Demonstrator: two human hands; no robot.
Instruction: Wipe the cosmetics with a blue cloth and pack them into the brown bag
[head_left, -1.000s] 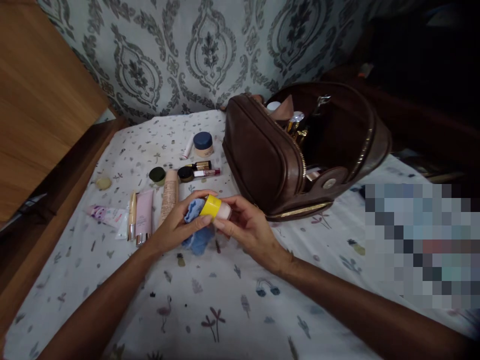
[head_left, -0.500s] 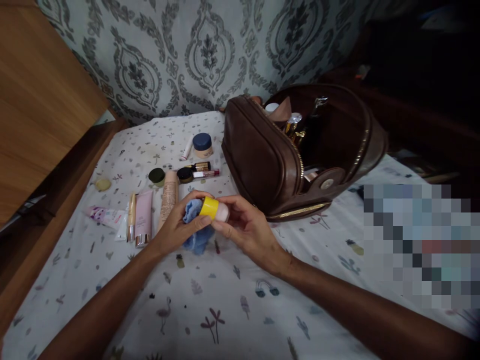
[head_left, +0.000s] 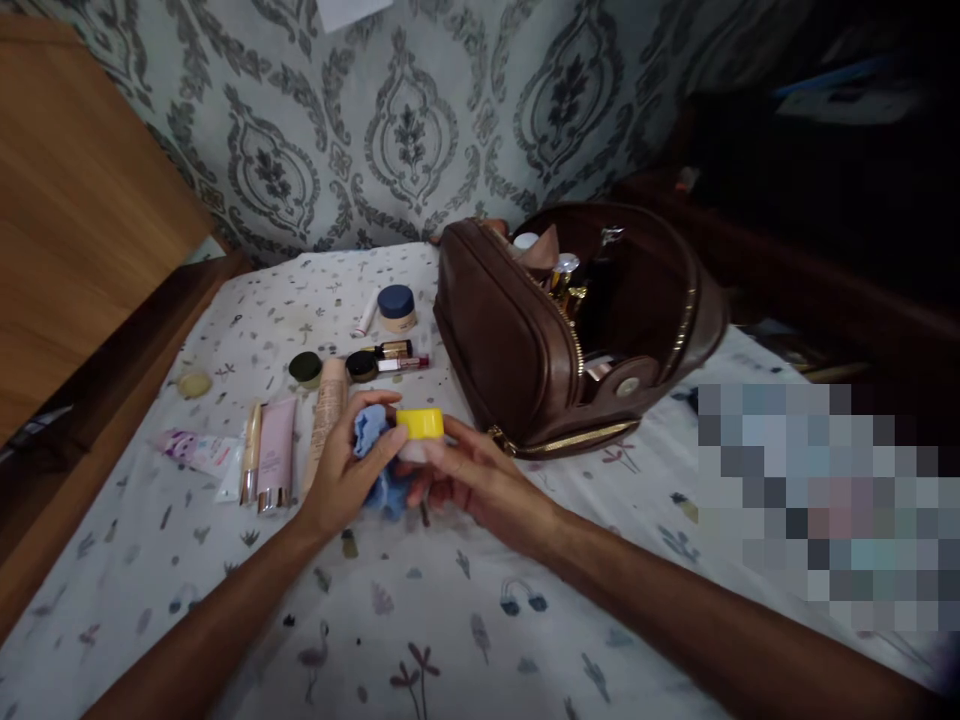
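Closed round a bunched blue cloth [head_left: 370, 432], my left hand [head_left: 341, 475] also has its thumb against a small container with a yellow top [head_left: 421, 424] and a pale body. My right hand [head_left: 491, 480] grips that same container from the right, fingers around its lower part. It is held upright above the bed sheet, just beside the cloth. Part of the cloth hangs below between the hands. Just left of my left hand lies a beige tube [head_left: 327, 410], partly hidden by the hand. A pink tube [head_left: 276, 455] and a gold-coloured tube [head_left: 250, 455] lie further left.
A brown cosmetic bag [head_left: 502, 340] lies unzipped at the right with bottles inside. Beyond my hands are a blue-lidded jar [head_left: 396, 308], a dark round lid [head_left: 306, 370], a black jar [head_left: 361, 366] and a lip gloss tube [head_left: 405, 363]. A purple-white tube [head_left: 199, 450] lies left.
The container has been turned in my hands: its yellow top, tilted before, now faces up. The camera view has shifted slightly; the items on the sheet stay in place.
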